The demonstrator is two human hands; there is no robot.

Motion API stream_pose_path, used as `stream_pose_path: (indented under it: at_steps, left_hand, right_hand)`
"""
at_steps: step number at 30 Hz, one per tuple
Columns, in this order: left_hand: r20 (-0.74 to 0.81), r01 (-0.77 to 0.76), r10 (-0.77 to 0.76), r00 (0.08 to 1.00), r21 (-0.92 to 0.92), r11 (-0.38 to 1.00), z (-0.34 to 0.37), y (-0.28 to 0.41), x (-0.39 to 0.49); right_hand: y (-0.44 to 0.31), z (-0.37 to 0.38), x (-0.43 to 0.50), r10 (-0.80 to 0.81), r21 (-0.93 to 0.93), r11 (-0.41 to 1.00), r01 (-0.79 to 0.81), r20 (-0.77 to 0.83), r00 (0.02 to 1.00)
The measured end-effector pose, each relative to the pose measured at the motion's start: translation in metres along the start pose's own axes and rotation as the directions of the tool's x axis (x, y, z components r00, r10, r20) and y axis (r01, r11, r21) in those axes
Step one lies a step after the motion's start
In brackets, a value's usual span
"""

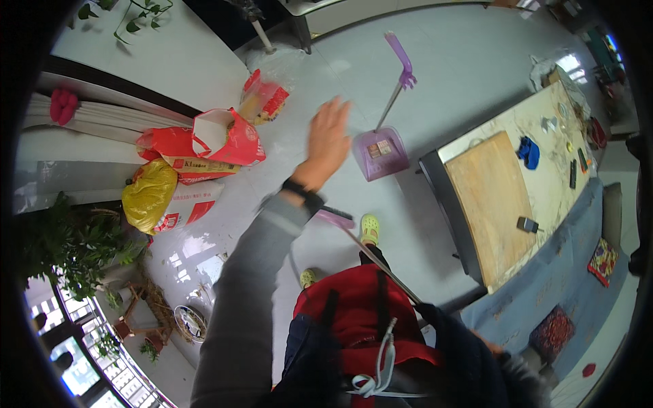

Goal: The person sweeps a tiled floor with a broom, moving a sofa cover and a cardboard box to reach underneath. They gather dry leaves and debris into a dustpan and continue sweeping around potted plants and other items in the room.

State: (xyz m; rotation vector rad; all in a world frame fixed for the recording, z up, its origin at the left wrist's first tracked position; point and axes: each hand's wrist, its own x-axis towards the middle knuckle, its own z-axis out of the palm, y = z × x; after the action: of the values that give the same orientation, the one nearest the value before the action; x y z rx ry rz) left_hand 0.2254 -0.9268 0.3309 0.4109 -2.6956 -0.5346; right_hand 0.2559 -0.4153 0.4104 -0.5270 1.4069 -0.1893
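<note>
My left hand (328, 135) reaches out over the floor, fingers extended and blurred, holding nothing. A black band (302, 196) circles its wrist below a grey sleeve. Just beyond the hand, a purple dustpan (381, 163) lies on the tiles, its metal handle (390, 107) ending in a purple grip. Under my forearm a pink broom head (334, 218) with dark bristles rests near my feet. The broom's metal handle (380, 262) runs back past the red apron to my right side. Only a bit of my right hand (487, 342) shows beside dark clothing; its grip is hidden.
On the right stands a table (548, 153) bearing a wooden board (492, 204), a blue cloth-like item (529, 153) and a small dark device (527, 224). Behind it is a covered sofa (556, 260). Red bags (245, 140), a yellow bag (148, 196) and plants (76, 245) line the left.
</note>
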Motion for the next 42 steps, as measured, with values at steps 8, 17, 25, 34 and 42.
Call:
stream_pose_path:
  at_steps: [8,17,25,34,42]
  left_hand:
    - [0.100,-0.280,0.262,0.960,0.309,0.909,0.109,0.058,0.189]
    - [0.544,-0.612,0.357,0.759,0.410,0.676,0.116,0.007,0.210]
    - [0.670,-0.348,0.103,0.735,0.243,0.905,-0.096,-0.022,-0.033]
    - [0.293,0.770,-0.859,0.420,0.386,0.508,-0.213,0.015,-0.270]
    - [0.213,0.942,-0.977,-0.017,-0.324,-0.087,-0.208,0.059,-0.474]
  right_hand:
    - [0.081,0.009,-0.006,0.280,0.622,0.775,-0.111,-0.180,0.943]
    - [0.114,0.064,-0.004,0.332,0.855,0.513,0.071,-0.274,0.903]
    - [0.110,0.043,0.007,0.168,0.749,0.618,0.237,-0.421,0.891]
    - [-0.010,-0.227,0.156,-0.070,0.197,0.949,0.245,-0.626,0.776]
    - [-0.149,-0.447,0.373,0.005,0.087,0.992,0.086,-0.735,0.678]
